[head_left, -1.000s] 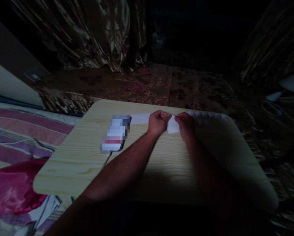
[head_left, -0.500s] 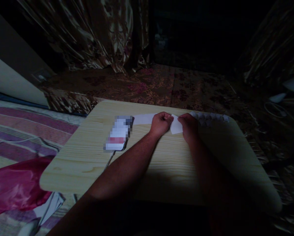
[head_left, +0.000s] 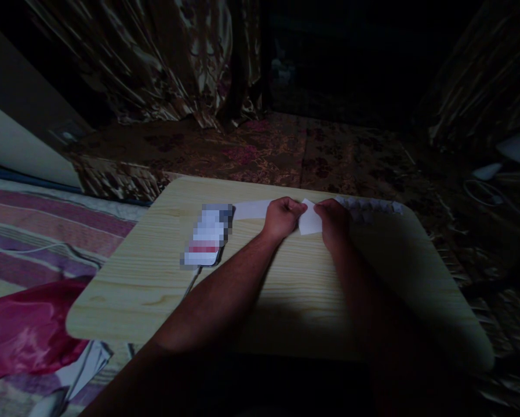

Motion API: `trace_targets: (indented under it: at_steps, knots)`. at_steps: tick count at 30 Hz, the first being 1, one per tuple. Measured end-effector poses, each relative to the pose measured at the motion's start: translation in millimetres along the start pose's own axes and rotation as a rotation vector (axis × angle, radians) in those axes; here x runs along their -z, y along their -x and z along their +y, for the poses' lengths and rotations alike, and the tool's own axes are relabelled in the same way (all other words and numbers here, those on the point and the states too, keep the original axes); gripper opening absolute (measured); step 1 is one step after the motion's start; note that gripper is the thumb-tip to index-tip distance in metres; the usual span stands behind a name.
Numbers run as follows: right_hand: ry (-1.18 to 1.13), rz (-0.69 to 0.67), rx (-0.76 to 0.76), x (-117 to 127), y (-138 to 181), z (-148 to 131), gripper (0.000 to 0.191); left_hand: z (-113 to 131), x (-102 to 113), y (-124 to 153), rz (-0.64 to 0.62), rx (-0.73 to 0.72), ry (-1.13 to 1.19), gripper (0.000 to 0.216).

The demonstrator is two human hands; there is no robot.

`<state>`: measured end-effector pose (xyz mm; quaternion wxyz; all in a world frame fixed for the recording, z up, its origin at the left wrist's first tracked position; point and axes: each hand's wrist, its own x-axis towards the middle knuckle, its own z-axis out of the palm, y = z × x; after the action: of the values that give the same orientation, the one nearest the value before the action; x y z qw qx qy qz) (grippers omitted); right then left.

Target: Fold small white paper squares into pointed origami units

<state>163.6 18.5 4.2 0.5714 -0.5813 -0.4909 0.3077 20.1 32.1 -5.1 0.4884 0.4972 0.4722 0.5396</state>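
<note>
Between our two hands, over the far middle of the wooden table (head_left: 286, 289), we have a small white paper piece (head_left: 311, 220). One corner points away from us, toward the far edge, and its lower edge runs nearly straight across, facing us. Our right hand covers its right side, so we cannot tell which way its long axis lies. To the left, a white paper strip (head_left: 251, 209) lies flat, its long axis running across the table from beside the phone (head_left: 207, 234) until it passes behind our left hand. The phone points away and slightly to the right, with a cable (head_left: 192, 281) at its near end. Small folded papers (head_left: 368, 207) stand close together in rows by the far right edge. On the striped bedding (head_left: 55, 220) rests a glossy pink bag or cloth (head_left: 29, 330); we cannot see what is inside it.

Our left hand (head_left: 281, 219) pinches the piece near its upper left with thumb and curled fingers. Our right hand (head_left: 334, 221) pinches its right side, thumb on top.
</note>
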Motion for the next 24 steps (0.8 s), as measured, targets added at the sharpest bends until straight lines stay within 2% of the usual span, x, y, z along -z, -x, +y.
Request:
trace_targets:
  at_steps: [4,14,18,24]
  knots:
    - [-0.038,0.014,-0.028,-0.4,-1.4,2.2,0.022,-0.8,0.2,-0.4,-0.003,-0.013,-0.005,0.035]
    - [-0.17,0.017,-0.051,-1.0,-9.1,18.2,0.023,-3.6,2.7,-0.3,0.0,-0.103,-0.121,0.014]
    - [-0.209,0.008,-0.044,-1.2,-9.6,20.3,0.023,-2.4,0.9,2.2,0.034,-0.111,-0.163,0.015]
    - [-0.118,-0.024,-0.019,-2.0,-10.1,20.8,0.026,0.9,-2.5,7.6,0.011,-0.118,-0.122,0.025]
